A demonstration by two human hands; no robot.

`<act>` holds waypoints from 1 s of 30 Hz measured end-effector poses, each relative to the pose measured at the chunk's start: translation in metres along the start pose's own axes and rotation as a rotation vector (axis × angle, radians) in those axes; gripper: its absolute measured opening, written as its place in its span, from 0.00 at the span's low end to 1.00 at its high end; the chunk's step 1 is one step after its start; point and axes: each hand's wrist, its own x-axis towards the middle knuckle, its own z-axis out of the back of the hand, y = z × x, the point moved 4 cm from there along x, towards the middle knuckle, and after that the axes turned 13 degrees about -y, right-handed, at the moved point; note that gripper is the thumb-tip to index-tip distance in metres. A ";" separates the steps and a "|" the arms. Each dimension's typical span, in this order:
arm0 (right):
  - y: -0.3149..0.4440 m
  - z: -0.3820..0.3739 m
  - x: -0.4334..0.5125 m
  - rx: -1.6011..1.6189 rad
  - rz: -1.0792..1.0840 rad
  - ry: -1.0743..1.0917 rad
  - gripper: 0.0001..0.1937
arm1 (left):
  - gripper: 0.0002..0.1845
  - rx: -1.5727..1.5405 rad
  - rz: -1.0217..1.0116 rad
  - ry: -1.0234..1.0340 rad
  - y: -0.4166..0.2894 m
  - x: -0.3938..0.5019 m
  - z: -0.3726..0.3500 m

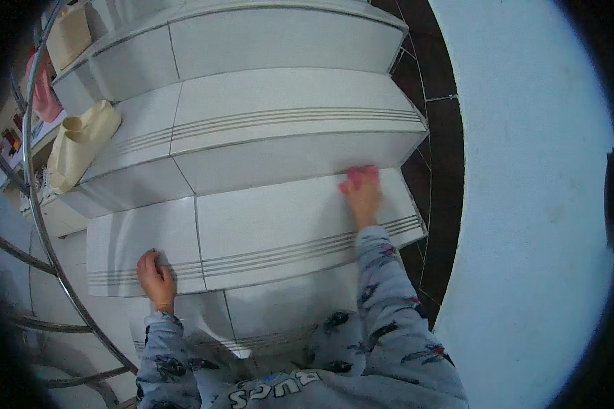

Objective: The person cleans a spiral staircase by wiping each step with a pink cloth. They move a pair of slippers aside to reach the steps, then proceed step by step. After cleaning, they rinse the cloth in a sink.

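Note:
My right hand [365, 199] is shut on a pink cloth [360, 176]. It presses the cloth on a white tiled stair tread [271, 214], near the tread's right end and close against the riser [297, 153] behind. Towards the left end of the same tread, my left hand [157, 278] rests by the grooved front edge. Its fingers are loosely curled with the thumb apart, and nothing shows in them. Both forearms are in grey patterned sleeves.
A curved metal railing [37, 204] runs along the left. On the step above, at its left end, sits a cream hollow object [82, 145]; another cream object [69, 38] stands higher up. A pink item [45, 94] lies beyond the railing. A pale wall [532, 179] rises at right.

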 end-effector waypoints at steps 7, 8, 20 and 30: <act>0.233 0.008 -0.158 0.296 0.456 0.261 0.19 | 0.17 0.033 -0.003 -0.001 0.013 0.003 0.006; 0.251 0.019 -0.181 0.355 0.493 0.308 0.20 | 0.17 0.047 -0.018 -0.007 0.012 0.004 0.006; -0.028 0.112 -0.084 -0.003 0.164 -0.025 0.15 | 0.18 0.015 0.022 0.023 0.003 0.003 -0.001; -0.088 0.119 -0.040 -0.031 -0.108 -0.008 0.25 | 0.16 -0.017 0.054 -0.015 0.003 0.002 0.004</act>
